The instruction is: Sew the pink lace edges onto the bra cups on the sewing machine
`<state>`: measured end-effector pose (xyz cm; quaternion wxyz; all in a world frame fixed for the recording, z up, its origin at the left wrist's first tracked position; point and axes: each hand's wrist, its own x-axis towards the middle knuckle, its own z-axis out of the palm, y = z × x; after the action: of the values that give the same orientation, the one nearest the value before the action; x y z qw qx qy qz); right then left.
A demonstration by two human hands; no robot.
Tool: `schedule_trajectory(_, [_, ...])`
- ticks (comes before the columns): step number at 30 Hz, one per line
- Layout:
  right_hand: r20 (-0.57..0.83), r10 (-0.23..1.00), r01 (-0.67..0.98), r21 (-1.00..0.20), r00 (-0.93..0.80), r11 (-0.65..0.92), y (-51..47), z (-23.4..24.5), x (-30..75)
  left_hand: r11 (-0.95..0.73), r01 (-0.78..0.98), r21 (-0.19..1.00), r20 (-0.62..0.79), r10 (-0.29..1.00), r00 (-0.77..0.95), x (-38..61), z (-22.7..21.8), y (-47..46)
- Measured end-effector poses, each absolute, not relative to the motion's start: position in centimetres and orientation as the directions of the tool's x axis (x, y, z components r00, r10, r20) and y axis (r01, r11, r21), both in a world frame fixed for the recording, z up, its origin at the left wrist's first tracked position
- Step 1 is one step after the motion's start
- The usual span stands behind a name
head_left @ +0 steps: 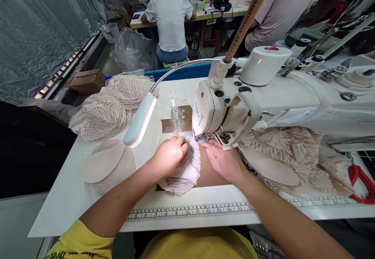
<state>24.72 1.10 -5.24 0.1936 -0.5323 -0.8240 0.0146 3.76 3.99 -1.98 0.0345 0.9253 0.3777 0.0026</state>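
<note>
- Two bare hands work at a rounded lace piece (195,163), openwork over paler cloth, ragged-rimmed, flat on the smooth white counter (67,208); take this piece as the clock's centre.
- Left hand (171,155): on top of the piece, knuckles bent; its grip is curled, but whether it pinches the cloth I cannot tell.
- Right hand (224,159): toward two o'clock, fingers stretched to the presser foot; whether its grip is closed on anything I cannot tell.
- At one o'clock, the glossy, round-edged head of a white sewing machine (205,108).
- Toward ten, plump mounds of netted beige lace (102,114); nearer, a slim pale lamp (140,120) on a ribbed metal neck.
- At nine, smooth, matte, rounded pads (104,163), overlapping.
- At three, crumpled lace (295,145), then glossy red looped handles (363,184).
- At six, a flat printed ruler strip (199,211).
</note>
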Motion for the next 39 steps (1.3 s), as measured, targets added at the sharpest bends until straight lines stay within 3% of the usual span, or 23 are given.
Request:
schedule_trajectory(8, [0.263, 0.889, 0.877, -0.211, -0.375, 0.432, 0.9, -4.7, 24.5, -0.816, 0.562, 0.135, 0.076, 0.574, 0.815, 4.1, -2.7, 3.6])
schedule_trajectory(15, [0.151, 0.906, 0.891, -0.174, -0.396, 0.419, 0.5, -4.6, 24.1, -0.823, 0.553, 0.130, 0.068, 0.564, 0.823, 3.9, -2.8, 4.0])
schedule_trajectory(23, [0.147, 0.919, 0.914, -0.129, -0.366, 0.385, 0.5, -5.0, 23.9, -0.810, 0.576, 0.109, 0.065, 0.584, 0.809, 4.0, -3.1, 4.6])
schedule_trajectory(27, [0.199, 0.888, 0.875, -0.181, -0.414, 0.449, 0.2, -4.9, 24.1, -0.809, 0.576, 0.121, 0.086, 0.586, 0.806, 3.5, -2.7, 4.9])
schedule_trajectory(30, [0.252, 0.833, 0.790, -0.272, -0.493, 0.550, -0.1, -4.7, 24.3, -0.723, 0.682, 0.106, 0.091, 0.690, 0.718, 2.8, -1.3, 5.1])
schedule_trajectory(33, [0.271, 0.765, 0.693, -0.325, -0.584, 0.644, -0.4, -4.6, 24.2, -0.482, 0.875, -0.036, 0.051, 0.874, 0.483, 1.9, 0.2, 5.2])
schedule_trajectory(36, [0.265, 0.716, 0.630, -0.345, -0.646, 0.696, -0.7, -4.4, 24.1, -0.324, 0.935, -0.145, -0.077, 0.946, 0.316, 0.8, 0.7, 5.2])
schedule_trajectory(39, [0.260, 0.695, 0.604, -0.354, -0.670, 0.714, -1.0, -4.5, 24.1, -0.296, 0.955, 0.017, -0.167, 0.941, 0.294, -0.5, 0.2, 4.9])
